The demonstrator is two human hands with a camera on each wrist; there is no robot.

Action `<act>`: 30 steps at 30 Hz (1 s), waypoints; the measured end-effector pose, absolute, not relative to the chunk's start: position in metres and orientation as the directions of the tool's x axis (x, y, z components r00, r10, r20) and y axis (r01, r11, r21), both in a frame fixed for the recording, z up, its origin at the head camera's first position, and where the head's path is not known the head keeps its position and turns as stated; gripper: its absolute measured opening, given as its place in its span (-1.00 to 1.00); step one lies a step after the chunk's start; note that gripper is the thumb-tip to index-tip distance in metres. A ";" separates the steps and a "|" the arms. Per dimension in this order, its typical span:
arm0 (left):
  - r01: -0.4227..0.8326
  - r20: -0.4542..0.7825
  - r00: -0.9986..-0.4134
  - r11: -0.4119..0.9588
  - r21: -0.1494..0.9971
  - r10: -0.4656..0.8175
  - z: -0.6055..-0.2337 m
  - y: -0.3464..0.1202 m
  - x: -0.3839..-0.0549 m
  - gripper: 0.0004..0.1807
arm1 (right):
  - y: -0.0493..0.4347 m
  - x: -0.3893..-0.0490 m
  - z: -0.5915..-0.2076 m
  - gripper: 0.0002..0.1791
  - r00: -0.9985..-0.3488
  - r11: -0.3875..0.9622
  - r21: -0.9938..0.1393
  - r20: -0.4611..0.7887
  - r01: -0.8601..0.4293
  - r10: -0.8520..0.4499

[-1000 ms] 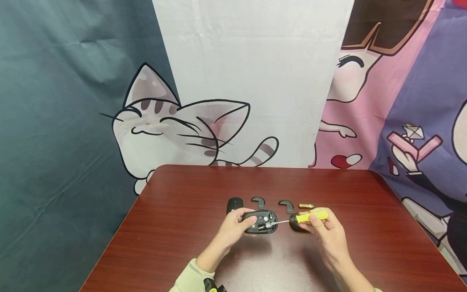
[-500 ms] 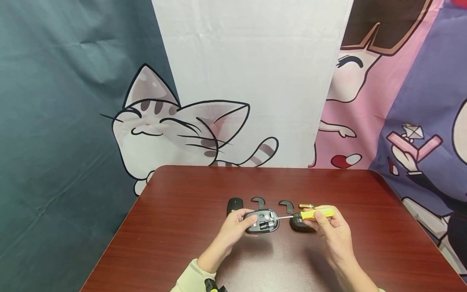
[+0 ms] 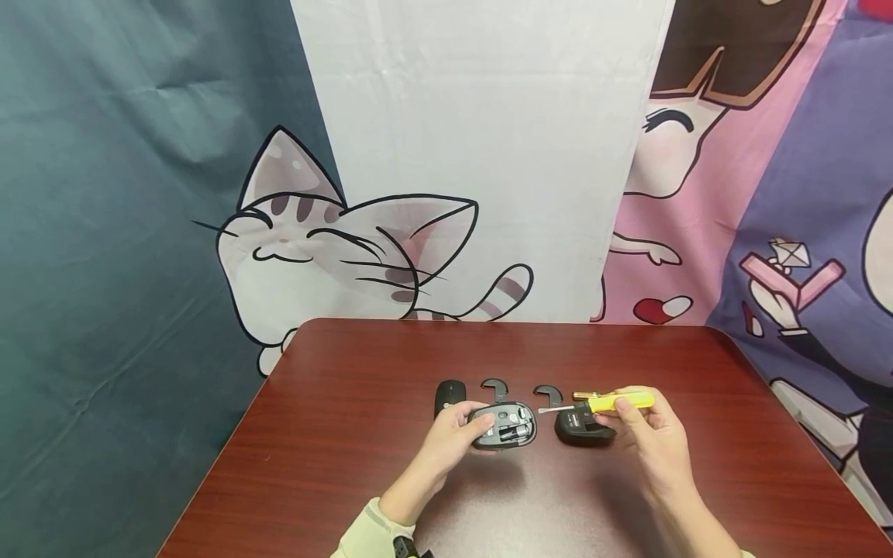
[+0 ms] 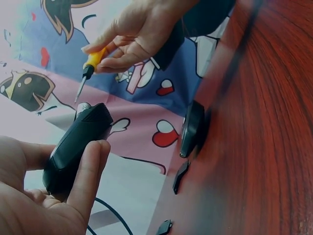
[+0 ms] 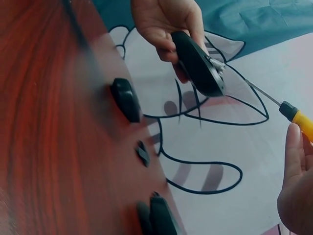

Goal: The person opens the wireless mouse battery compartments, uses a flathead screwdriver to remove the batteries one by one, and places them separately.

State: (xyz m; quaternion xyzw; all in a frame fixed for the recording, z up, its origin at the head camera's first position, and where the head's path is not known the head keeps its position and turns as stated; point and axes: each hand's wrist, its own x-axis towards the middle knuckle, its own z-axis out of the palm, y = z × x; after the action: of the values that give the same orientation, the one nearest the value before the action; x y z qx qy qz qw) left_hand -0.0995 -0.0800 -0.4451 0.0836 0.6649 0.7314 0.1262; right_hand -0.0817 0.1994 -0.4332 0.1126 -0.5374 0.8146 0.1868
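My left hand (image 3: 449, 438) grips a black computer mouse (image 3: 494, 439) with its underside turned up. Its battery bay is uncovered, and a silvery battery (image 5: 216, 65) sticks up from it in the right wrist view. Between thumb and fingers, my right hand (image 3: 659, 442) holds a screwdriver (image 3: 631, 401) by the yellow handle. The metal shaft points left toward the mouse, and its tip is a short gap away from it. In the left wrist view the tip shows just above the battery end.
On the reddish-brown table (image 3: 363, 372), a black mouse (image 3: 449, 393) lies behind my left hand. Two curved black covers (image 3: 497, 386) lie at the back, with a loose battery (image 3: 583, 395) to their right. Another mouse (image 3: 582, 432), underside up, lies below the screwdriver.
The screwdriver tip has come out of the mouse's battery bay, and my right hand has drawn it back to the right. The battery's end now stands tilted up. My left hand barely shifted.
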 end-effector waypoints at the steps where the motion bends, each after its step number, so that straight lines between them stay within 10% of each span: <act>1: -0.075 -0.047 -0.955 -0.083 0.994 0.294 -0.445 -0.080 -0.100 -0.60 | 0.201 -0.082 -0.432 -0.82 -0.907 -0.331 -0.845 0.376 -0.420 0.192; 19: -0.062 -0.042 -0.958 -0.062 0.996 0.285 -0.449 -0.082 -0.101 -0.59 | 0.228 -0.088 -0.423 -0.84 -0.934 -0.344 -0.876 0.358 -0.338 0.006; 30: -0.046 -0.026 -0.961 -0.066 0.997 0.276 -0.450 -0.084 -0.100 -0.59 | 0.239 -0.092 -0.423 -0.71 -0.941 0.229 -0.913 0.319 -0.337 -0.113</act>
State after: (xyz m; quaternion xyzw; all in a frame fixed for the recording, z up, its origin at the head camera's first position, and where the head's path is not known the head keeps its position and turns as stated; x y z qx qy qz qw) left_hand -0.1000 -0.0839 -0.4498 0.0854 0.6745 0.7249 0.1109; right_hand -0.0922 0.2391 -0.4228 0.1445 -0.7785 0.6037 0.0929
